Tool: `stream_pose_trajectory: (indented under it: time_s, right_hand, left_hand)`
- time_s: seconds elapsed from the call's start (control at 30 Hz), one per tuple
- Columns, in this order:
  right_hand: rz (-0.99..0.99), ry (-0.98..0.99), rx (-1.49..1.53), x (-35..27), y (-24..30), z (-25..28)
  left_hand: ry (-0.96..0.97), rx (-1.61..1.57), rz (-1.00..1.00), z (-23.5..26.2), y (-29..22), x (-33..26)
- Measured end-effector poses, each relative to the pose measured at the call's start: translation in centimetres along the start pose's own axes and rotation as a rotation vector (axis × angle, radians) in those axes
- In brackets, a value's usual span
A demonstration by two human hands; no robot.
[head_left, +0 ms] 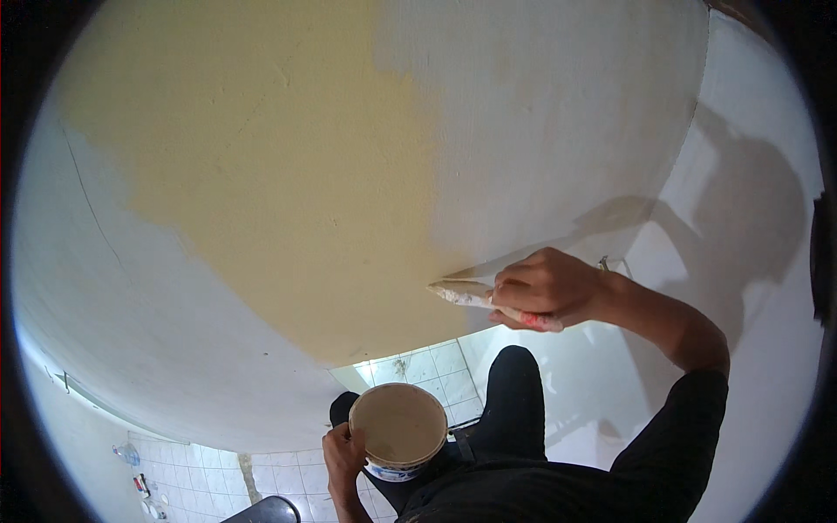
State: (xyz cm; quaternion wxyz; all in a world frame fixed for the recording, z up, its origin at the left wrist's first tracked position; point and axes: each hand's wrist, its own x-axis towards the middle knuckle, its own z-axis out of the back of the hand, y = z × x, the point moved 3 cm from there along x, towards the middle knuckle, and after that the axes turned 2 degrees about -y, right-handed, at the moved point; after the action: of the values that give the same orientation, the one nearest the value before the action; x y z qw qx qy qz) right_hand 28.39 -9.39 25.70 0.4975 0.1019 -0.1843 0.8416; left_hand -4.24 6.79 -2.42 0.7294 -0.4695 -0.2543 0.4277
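My right hand is closed round the handle of a paintbrush. Its paint-caked bristles point left and meet the wall at the right edge of a yellow painted patch. Bare greyish-white wall lies to the right of that patch. Low in the middle, my left hand grips the rim of a paint bucket at its left side, fingers over the edge. The bucket is held upright near my lap; its inside looks pale beige, and how much paint it holds I cannot tell.
A white side wall meets the painted wall at a corner on the right. White floor tiles show below. Near the lower left lie a clear plastic bottle and a black rounded object. My knees are close beneath the wall.
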Motion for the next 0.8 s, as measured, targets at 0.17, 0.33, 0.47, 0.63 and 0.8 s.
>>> stream_pose_trajectory:
  time_s: [0.17,0.33,0.47,0.63,0.8]
  right_hand:
    - [0.059,-0.006,-0.209,2.4,-1.8,4.8]
    - [0.135,-0.010,-0.425,4.2,-1.8,10.4]
    - [0.238,-0.124,-0.687,5.3,-1.6,16.1]
    - [0.319,-0.293,-0.825,5.8,-0.5,18.2]
    - [0.192,-0.251,-0.907,3.9,-0.3,9.5]
  left_hand:
    - [-0.022,0.044,0.044,0.2,0.5,-0.3]
    - [-0.009,0.033,0.067,0.0,-0.2,0.1]
    - [-0.001,0.045,0.077,0.0,-0.7,0.3]
    - [0.002,0.015,0.029,-0.3,-0.9,0.3]
    - [-0.010,0.009,0.042,0.1,-0.2,0.1]
